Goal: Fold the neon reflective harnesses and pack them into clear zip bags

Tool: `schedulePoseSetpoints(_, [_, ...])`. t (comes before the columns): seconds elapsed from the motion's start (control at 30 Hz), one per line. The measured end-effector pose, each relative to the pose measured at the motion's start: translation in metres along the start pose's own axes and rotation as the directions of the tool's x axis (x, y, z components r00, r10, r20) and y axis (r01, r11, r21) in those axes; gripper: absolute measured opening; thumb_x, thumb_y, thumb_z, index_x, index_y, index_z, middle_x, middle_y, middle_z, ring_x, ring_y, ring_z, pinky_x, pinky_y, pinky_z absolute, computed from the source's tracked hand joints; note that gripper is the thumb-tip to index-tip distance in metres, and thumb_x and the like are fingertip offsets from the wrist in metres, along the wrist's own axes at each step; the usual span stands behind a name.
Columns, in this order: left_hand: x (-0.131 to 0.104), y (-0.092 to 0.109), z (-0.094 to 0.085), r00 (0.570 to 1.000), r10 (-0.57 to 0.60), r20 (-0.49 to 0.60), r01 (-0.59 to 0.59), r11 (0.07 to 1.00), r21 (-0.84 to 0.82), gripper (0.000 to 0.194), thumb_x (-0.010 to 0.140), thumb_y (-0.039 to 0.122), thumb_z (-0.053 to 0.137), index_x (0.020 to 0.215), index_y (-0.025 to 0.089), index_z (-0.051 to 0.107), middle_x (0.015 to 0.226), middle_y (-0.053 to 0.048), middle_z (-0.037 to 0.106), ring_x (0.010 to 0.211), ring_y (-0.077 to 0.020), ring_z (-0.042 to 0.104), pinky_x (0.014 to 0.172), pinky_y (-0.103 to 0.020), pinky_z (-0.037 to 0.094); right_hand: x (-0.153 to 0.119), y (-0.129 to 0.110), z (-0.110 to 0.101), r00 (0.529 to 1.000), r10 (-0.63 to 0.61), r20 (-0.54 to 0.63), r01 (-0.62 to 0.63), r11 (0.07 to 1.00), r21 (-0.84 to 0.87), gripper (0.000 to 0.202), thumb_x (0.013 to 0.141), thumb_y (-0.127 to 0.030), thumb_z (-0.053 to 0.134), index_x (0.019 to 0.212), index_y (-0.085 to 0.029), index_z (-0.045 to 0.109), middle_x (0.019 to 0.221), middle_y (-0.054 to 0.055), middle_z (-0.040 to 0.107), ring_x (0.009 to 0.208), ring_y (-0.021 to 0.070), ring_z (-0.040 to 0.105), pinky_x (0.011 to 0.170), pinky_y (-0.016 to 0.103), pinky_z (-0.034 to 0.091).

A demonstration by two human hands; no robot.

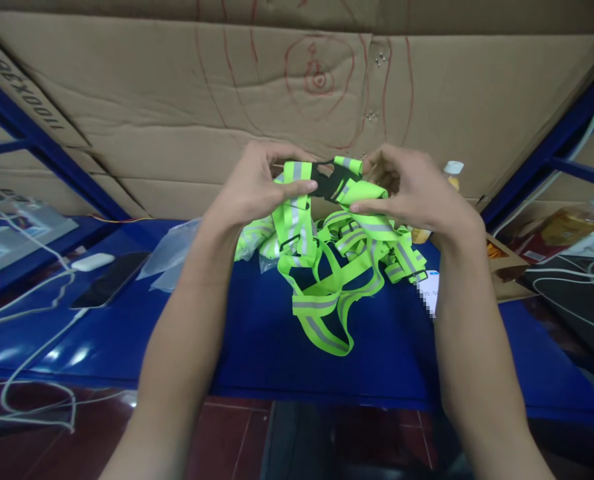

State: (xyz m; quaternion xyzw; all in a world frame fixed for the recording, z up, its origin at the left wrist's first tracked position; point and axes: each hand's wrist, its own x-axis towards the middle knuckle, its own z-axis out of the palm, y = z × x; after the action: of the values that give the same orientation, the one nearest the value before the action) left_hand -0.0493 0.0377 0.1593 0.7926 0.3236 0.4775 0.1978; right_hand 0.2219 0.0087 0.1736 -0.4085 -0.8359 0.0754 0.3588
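Both hands hold up a neon-green reflective strap harness [319, 303] with grey stripes, its lower loops hanging over the blue shelf. My left hand [261, 183] pinches the webbing at the left side of a black plastic buckle [321, 181], thumb on the front. On the other side, my right hand [401, 183] grips the folded webbing to the right of the buckle, its thumb low on the strap. A black slider [290, 243] shows on the left strap. More green webbing [359, 240] lies bunched behind, partly hidden by the held straps.
On the blue shelf [377, 360] lie clear plastic bags [171, 250], a dark phone [109, 280], a white case [93, 262] and tangled white cables [37, 303]. A lit phone screen [429, 292] sits by my right forearm. Bottles [574, 223] stand at right; a cardboard wall [151, 93] closes the back.
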Motion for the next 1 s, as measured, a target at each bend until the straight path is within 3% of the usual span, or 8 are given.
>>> schedulePoseSetpoints(0.2, [0.0,0.0,0.005,0.999,-0.033,-0.027,0.033,0.999,0.026,0.039,0.074,0.038,0.094,0.105,0.018,0.083,0.114,-0.01,0.082,0.106,-0.0281,0.074,0.093,-0.038,0.059,-0.002,0.0,-0.003,0.979,0.187,0.081,-0.188,0.982,0.015,0.045,0.073,-0.048,0.093,0.078,-0.024,0.056,0.07,-0.001,0.056,0.066,0.0167,0.048,0.06,0.035,0.039])
schedulePoseSetpoints(0.37, [-0.001,0.002,-0.001,0.995,-0.102,-0.014,0.101,0.995,-0.024,0.04,0.072,0.045,0.096,0.101,0.02,0.083,0.113,-0.009,0.082,0.106,-0.0285,0.074,0.094,-0.038,0.06,-0.009,0.007,-0.012,0.99,0.078,0.121,-0.122,0.901,0.416,0.05,0.071,-0.048,0.096,0.078,-0.023,0.053,0.09,0.003,0.07,0.079,0.0189,0.063,0.066,0.035,0.052])
schedulePoseSetpoints(0.5, [-0.001,0.002,-0.002,0.991,-0.135,0.004,0.134,0.981,-0.138,0.047,0.067,0.046,0.101,0.101,0.021,0.082,0.11,-0.009,0.081,0.109,-0.0285,0.074,0.091,-0.036,0.061,-0.008,0.017,-0.009,0.969,0.033,0.244,-0.14,0.889,0.437,0.045,0.074,-0.054,0.094,0.097,-0.024,0.068,0.095,0.004,0.075,0.083,0.0207,0.067,0.065,0.033,0.054])
schedulePoseSetpoints(0.6, [-0.001,0.003,0.0,0.989,-0.15,-0.009,0.146,0.972,-0.184,0.047,0.066,0.045,0.102,0.1,0.02,0.081,0.108,-0.009,0.081,0.109,-0.0282,0.074,0.09,-0.035,0.061,-0.004,0.021,-0.002,0.954,-0.009,0.3,-0.137,0.875,0.463,0.047,0.075,-0.059,0.092,0.098,-0.023,0.072,0.094,0.003,0.076,0.082,0.0196,0.067,0.064,0.03,0.051])
schedulePoseSetpoints(0.73, [-0.002,0.006,-0.002,0.989,-0.148,0.013,0.148,0.971,-0.188,0.044,0.069,0.045,0.101,0.099,0.019,0.081,0.105,-0.01,0.081,0.109,-0.0287,0.074,0.092,-0.035,0.061,-0.001,0.023,0.003,0.958,-0.044,0.284,-0.11,0.857,0.503,0.048,0.074,-0.061,0.092,0.091,-0.021,0.071,0.09,0.002,0.074,0.077,0.0168,0.064,0.062,0.028,0.047])
schedulePoseSetpoints(0.83, [-0.002,0.005,-0.008,0.988,-0.151,0.037,0.155,0.98,-0.127,0.042,0.071,0.045,0.099,0.098,0.019,0.082,0.102,-0.009,0.081,0.103,-0.0277,0.075,0.088,-0.034,0.061,-0.003,0.023,0.002,0.976,0.033,0.215,-0.137,0.861,0.49,0.049,0.071,-0.058,0.095,0.089,-0.022,0.068,0.084,0.001,0.07,0.074,0.0166,0.061,0.059,0.029,0.044])
schedulePoseSetpoints(0.9, [-0.001,0.003,-0.012,0.985,-0.153,0.085,0.159,0.985,-0.061,0.042,0.072,0.046,0.098,0.099,0.018,0.083,0.099,-0.009,0.081,0.093,-0.0251,0.074,0.081,-0.032,0.06,-0.004,0.02,-0.001,0.985,0.062,0.164,-0.133,0.872,0.471,0.05,0.067,-0.051,0.099,0.087,-0.023,0.063,0.082,0.0,0.067,0.072,0.0166,0.058,0.059,0.031,0.043])
schedulePoseSetpoints(1.0, [-0.001,0.002,-0.014,0.961,-0.166,0.22,0.17,0.985,0.001,0.039,0.07,0.045,0.098,0.097,0.019,0.084,0.095,-0.006,0.082,0.083,-0.021,0.073,0.073,-0.028,0.057,-0.005,0.009,-0.004,0.986,-0.017,0.164,-0.059,0.892,0.449,0.05,0.067,-0.045,0.1,0.091,-0.026,0.06,0.091,0.001,0.067,0.079,0.0189,0.058,0.065,0.034,0.047])
